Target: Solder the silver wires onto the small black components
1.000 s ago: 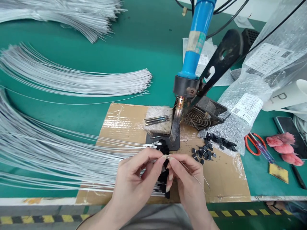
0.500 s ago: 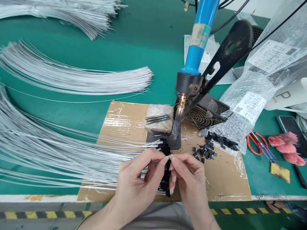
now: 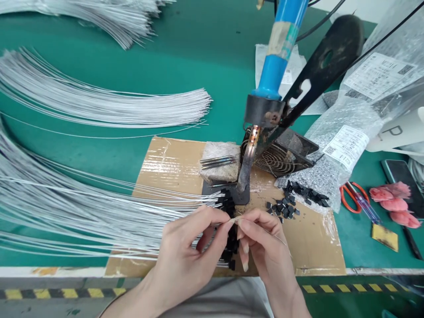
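Note:
My left hand (image 3: 194, 247) and my right hand (image 3: 266, 240) meet fingertip to fingertip above the front of the cardboard (image 3: 314, 247). Each is closed in a pinch on a thin wire (image 3: 236, 219), of which only a short pale piece shows between them; a fine strand also appears beside my right hand. Under my hands runs a spread of grey wires (image 3: 99, 207), with black connector pieces (image 3: 228, 203) at their right ends. Just beyond stands a blue-handled soldering iron (image 3: 270, 77), clamped in a black holder, tip down.
A pale pad (image 3: 218, 172) with thin metal rods lies beside the iron's tip, and a small fan (image 3: 278, 154) behind it. Loose black pieces (image 3: 285, 207) lie on the right, near bubble wrap (image 3: 318, 176) and red-handled scissors (image 3: 351, 198). Another wire bundle (image 3: 132, 106) lies at left.
My hands stay together in the pinch. The right hand has shifted slightly rightward and turned a little, and less of the strand shows beside it. The camera view has moved slightly.

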### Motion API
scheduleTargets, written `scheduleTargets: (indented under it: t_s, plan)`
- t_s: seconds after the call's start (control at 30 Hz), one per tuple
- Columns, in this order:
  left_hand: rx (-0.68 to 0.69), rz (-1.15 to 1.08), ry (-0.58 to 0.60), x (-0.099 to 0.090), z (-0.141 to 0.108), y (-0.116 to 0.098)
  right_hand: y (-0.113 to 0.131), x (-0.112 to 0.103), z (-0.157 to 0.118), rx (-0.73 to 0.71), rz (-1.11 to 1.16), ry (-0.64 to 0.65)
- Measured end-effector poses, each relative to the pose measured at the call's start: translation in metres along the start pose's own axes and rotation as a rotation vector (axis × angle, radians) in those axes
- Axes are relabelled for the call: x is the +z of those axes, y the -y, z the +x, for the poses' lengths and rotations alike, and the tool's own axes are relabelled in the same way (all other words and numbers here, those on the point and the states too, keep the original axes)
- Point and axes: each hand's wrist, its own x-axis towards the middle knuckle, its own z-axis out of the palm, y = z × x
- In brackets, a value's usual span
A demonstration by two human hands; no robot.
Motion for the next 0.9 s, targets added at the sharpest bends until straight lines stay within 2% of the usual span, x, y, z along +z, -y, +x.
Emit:
scheduleTargets:
  t_s: [0.43, 0.7, 0.9]
  plan:
    - [-0.056, -0.044, -0.04, 0.007, -0.002, 0.001, -0.008, 0.0, -0.004, -0.061, -0.046, -0.056]
    - [-0.059, -0.047, -0.119, 0.013, -0.005, -0.001, -0.017, 0.008, -0.004, -0.103, 0.05, -0.069]
    - [-0.09, -0.064, -0.126, 0.014, -0.005, -0.002, -0.022, 0.011, -0.005, -0.125, 0.13, -0.085]
